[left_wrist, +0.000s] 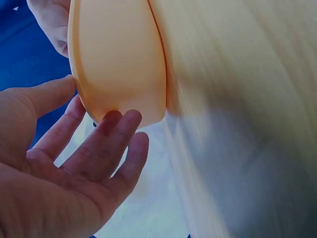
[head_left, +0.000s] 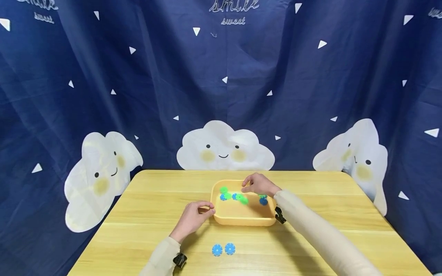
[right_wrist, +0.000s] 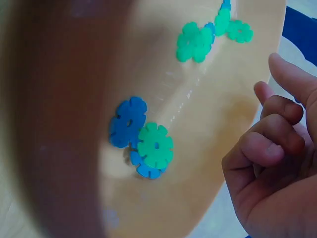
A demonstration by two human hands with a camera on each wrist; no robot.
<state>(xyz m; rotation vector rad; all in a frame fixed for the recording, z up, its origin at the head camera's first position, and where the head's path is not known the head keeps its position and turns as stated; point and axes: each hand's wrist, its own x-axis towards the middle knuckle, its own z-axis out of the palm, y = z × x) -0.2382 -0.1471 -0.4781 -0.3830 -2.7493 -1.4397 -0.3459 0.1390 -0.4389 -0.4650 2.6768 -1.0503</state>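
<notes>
My left hand (head_left: 193, 218) pinches the left rim of a shallow orange tray (head_left: 241, 221); in the left wrist view its other fingers lie near the outer wall. Over the tray's far rim is my right hand (head_left: 260, 184), fingers bent loosely with nothing visible between them. Whether its fingertips touch the rim, I cannot tell. Inside the tray lie several notched plastic snowflake discs, green discs (right_wrist: 156, 145) and blue discs (right_wrist: 128, 122), in small overlapping groups. Two blue snowflake discs (head_left: 223, 249) lie side by side on the table in front of the tray.
The tray stands on a light wooden table (head_left: 138, 214). Behind the table's far edge hangs a dark blue curtain (head_left: 228, 99) with white clouds and triangles. Both wrists wear black straps (head_left: 180, 260).
</notes>
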